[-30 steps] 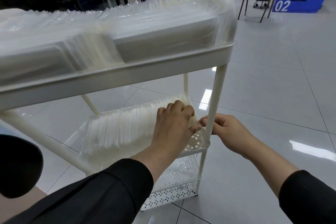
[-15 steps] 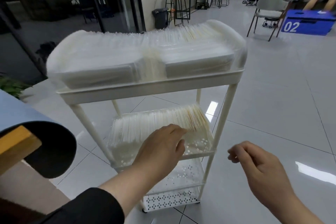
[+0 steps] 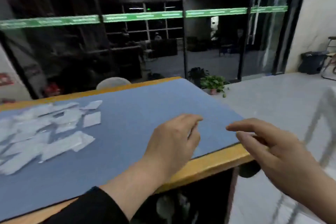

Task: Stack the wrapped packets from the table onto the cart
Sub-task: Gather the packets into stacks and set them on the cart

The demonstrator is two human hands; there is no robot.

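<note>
Room: a tiled hall at night, with dark glass walls crossed by a green strip, and a potted plant on the floor behind the table. Surface: a table with a yellow wooden rim and a blue mat over its top.

Item: wrapped packets, a loose scatter of flat, clear-wrapped pieces overlapping one another on the left part of the mat. Count not legible; the frame was blurred.

Handling, as judged: light, thin and pliable; the film looked slippery, so a stack would tend to slide apart. Best taken by an edge in a pinch, or gathered flat into a sheaf and squeezed on both faces.

Grip: left hand hovered above the mat near the front rim, fingers loosely curled, holding nothing. Right hand hung past the table's right corner, fingers extended and relaxed, likewise unladen.

Position: the packets lay well apart from both hands, to the left and slightly farther back; the left hand was the nearer.

Cart: only a pale blurred frame at the right edge.
</note>
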